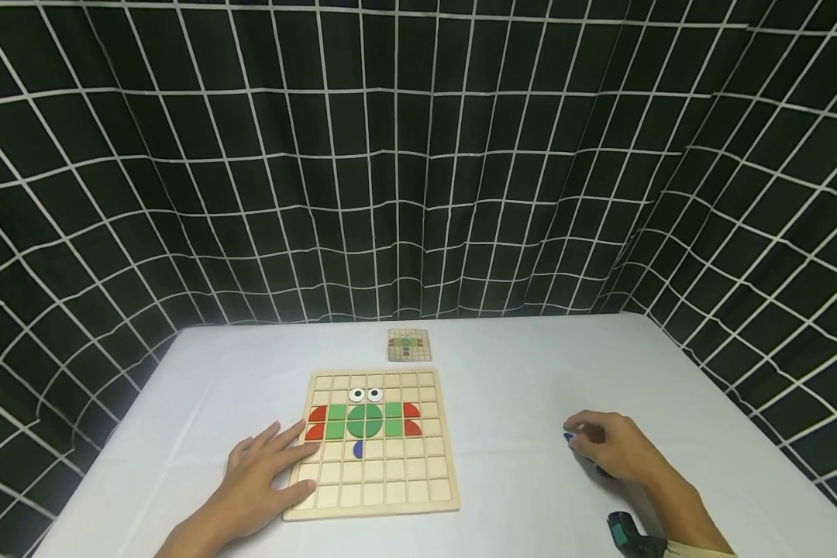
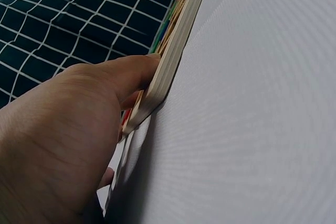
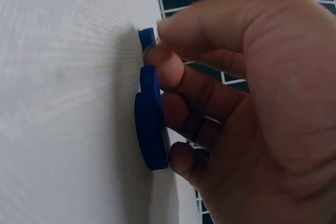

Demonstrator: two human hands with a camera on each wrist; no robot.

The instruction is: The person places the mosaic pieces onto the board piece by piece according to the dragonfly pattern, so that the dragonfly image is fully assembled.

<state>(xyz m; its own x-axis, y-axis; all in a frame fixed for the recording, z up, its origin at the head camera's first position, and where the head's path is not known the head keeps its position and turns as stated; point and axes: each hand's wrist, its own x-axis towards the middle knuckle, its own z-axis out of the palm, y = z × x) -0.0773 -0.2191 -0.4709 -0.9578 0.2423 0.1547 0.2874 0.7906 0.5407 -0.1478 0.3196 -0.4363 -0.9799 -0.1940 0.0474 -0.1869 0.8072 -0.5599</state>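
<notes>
My left hand (image 1: pixel 254 480) lies with spread fingers over the left edge of a wooden grid board (image 1: pixel 387 510). In the left wrist view its thumb (image 2: pixel 131 71) rests against the board's thick rim (image 2: pixel 167 69). Red, green and blue pieces sit in the grid, below two white eye discs (image 1: pixel 366 395); the blue half-round piece (image 1: pixel 359 449) lies lowest. Over the table at the right, my right hand (image 1: pixel 617 448) pinches a small blue piece (image 3: pixel 147 38) between thumb and fingertip, close to the cloth. Beneath the other fingers lie more blue pieces (image 3: pixel 151 132).
A small pattern card (image 1: pixel 409 346) with a like design lies behind the board. White cloth (image 1: pixel 516 387) covers the table. Black gridded curtains (image 1: pixel 418 155) stand around the back and sides. A dark wrist device (image 1: pixel 628 535) is on the right forearm.
</notes>
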